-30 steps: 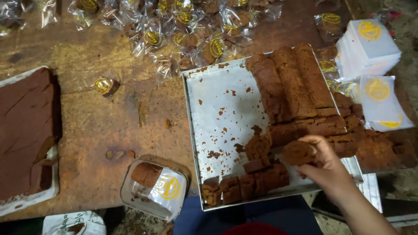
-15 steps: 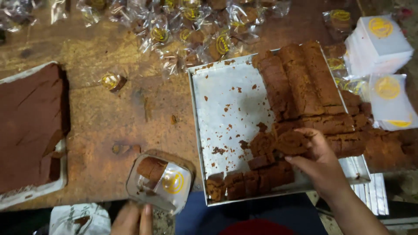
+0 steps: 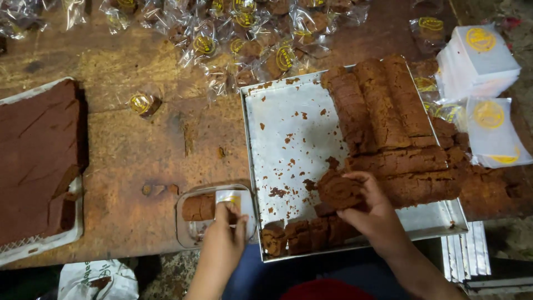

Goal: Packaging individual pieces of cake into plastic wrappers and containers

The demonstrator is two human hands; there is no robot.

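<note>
Two hands working | our left hand (image 3: pixel 225 233) is now pinching the clear bag (image 3: pixel 214 214) at 7 o'clock | our right hand (image 3: pixel 369 208) is lifting a brown block (image 3: pixel 338 191) off the tray (image 3: pixel 288 139), fingers curled round it

A square metal baking tray (image 3: pixel 288 166) lies on the worn wooden desk (image 3: pixel 139 155), with brown cake slabs (image 3: pixel 383 111) in its right half and cut brown cake pieces (image 3: pixel 302 236) along its near edge. Left of it sits a clear plastic tub (image 3: pixel 194 222); further left, another tray of brown cake (image 3: pixel 33 161). Behind lie clear-wrapped cake pieces (image 3: pixel 244 44); to the right, stacked white wrappers (image 3: pixel 480 55).
</note>
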